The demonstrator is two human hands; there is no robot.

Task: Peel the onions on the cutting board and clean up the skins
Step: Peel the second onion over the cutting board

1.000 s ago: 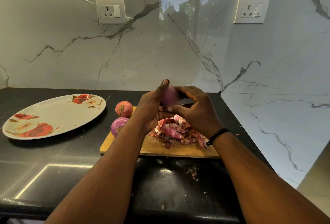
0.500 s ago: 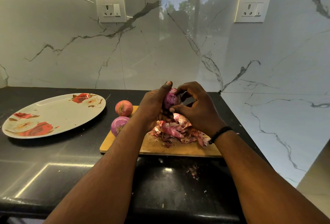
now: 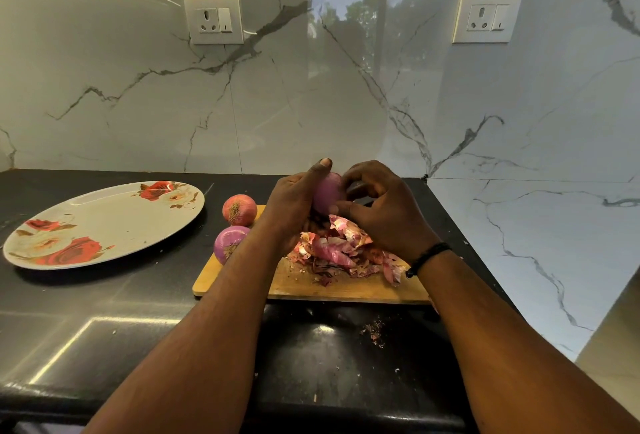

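Resting between both hands above the cutting board point(image 3: 242, 281), a pale purple peeled onion point(image 3: 327, 193) was held up over the heap of skins point(image 3: 341, 246). The left hand point(image 3: 294, 201) gripped it from the left with its thumb raised along the top and its fingers curled underneath; the right hand point(image 3: 384, 205) had bent fingers pinching at the onion's right side, thumb tip on its lower edge. A dark band point(image 3: 427, 258) circled the right wrist. At the board's left end stood a purple onion point(image 3: 230, 243) and, just behind it, a brown-skinned onion point(image 3: 239, 209). Farther left on the black counter point(image 3: 104, 312) lay a rose-patterned oval plate point(image 3: 104, 222). Small skin crumbs point(image 3: 374, 329) dotted the counter near the board's front edge.
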